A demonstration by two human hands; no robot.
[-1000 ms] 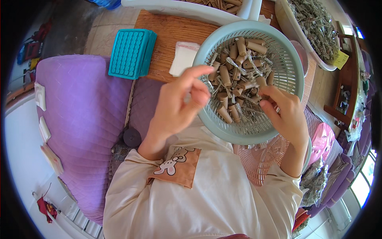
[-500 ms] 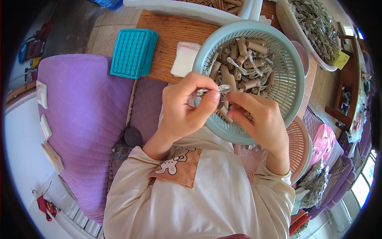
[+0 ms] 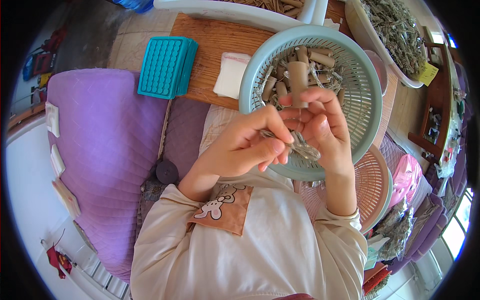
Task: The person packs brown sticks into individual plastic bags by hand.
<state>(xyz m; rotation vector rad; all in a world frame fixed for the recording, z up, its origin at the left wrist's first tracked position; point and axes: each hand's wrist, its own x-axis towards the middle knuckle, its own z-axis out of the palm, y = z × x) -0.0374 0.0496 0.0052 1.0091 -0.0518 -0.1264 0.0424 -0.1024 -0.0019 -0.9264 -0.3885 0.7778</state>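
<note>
Between the thumb and fingers of my left hand is a looped bundle of thin clear wire, which sticks out to the right. My right hand grips the lower end of a brown cork-like cylinder, upright in this view. A fine strand runs down from the cylinder toward the bundle; where it joins is hard to make out. Both hands are over the near side of a grey-green slotted basket. Inside it lie several more brown cylinders with wire coils, partly hidden by my right hand.
Left of the basket, a white stack of sheets and teal trays with round cells sit on the wooden table. A pink basket stands lower right. Tubs with wire bundles and brown pieces stand behind. Purple quilted padding is at left.
My hands have moved apart and slightly lower. A brown cylinder now stands up in my right fingers, and the wire bundle in my left hand has swung down to the right.
</note>
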